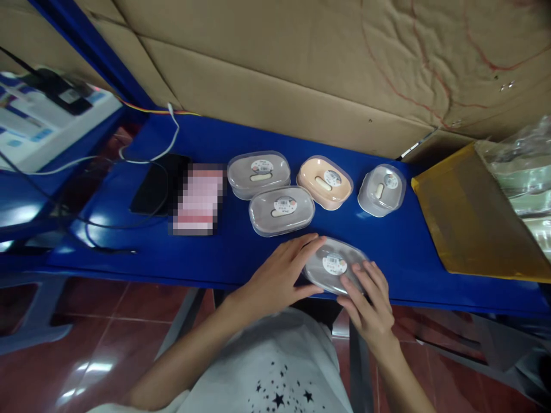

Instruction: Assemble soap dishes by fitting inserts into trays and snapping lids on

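A grey oval plastic box with a clear lid and a round white label rests at the near edge of the blue table. My left hand grips its left end, fingers along the far side and thumb at the near side. At the right end, my right hand has its fingers over the lid and its thumb by the near edge. Just beyond is a similar grey box, touching or nearly touching another grey box behind it. A peach box and a smaller light grey box stand to the right.
On the blue table, a phone-like item with a blurred screen lies left beside a dark flat object. Cables trail farther left. A yellow-brown carton with clear-wrapped items stands right. Brown cardboard walls the back.
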The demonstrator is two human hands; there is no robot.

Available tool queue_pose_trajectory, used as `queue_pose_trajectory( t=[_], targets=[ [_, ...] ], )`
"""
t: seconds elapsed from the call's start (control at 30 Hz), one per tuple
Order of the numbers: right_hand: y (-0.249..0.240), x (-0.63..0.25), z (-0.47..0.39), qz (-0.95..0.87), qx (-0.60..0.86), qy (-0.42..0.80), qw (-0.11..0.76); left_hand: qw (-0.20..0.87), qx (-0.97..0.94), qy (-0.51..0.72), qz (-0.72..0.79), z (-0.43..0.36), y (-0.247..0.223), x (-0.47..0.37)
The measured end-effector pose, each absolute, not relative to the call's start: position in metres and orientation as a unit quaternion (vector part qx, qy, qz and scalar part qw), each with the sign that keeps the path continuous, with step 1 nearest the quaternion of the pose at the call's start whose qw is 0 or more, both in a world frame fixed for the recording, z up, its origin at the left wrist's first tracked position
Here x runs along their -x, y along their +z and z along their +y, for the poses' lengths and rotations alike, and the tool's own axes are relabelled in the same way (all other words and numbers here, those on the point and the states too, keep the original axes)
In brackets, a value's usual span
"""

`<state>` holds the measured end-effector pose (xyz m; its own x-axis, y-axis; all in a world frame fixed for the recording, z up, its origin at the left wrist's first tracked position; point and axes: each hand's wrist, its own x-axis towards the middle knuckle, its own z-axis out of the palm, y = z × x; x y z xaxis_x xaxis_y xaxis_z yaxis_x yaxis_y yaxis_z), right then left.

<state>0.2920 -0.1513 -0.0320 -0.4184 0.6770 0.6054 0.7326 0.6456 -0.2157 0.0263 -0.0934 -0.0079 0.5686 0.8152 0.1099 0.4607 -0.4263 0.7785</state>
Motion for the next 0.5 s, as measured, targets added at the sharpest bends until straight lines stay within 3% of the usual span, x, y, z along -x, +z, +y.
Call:
queue_pose_trajectory(
  t=[0.5],
  targets=[
    [-0.051, -0.295, -0.162, -0.789, 0.458, -0.108, 0.395, 0.357, -0.801, 0.252, 0.409, -0.092, -0.005, -0.031]
  ],
)
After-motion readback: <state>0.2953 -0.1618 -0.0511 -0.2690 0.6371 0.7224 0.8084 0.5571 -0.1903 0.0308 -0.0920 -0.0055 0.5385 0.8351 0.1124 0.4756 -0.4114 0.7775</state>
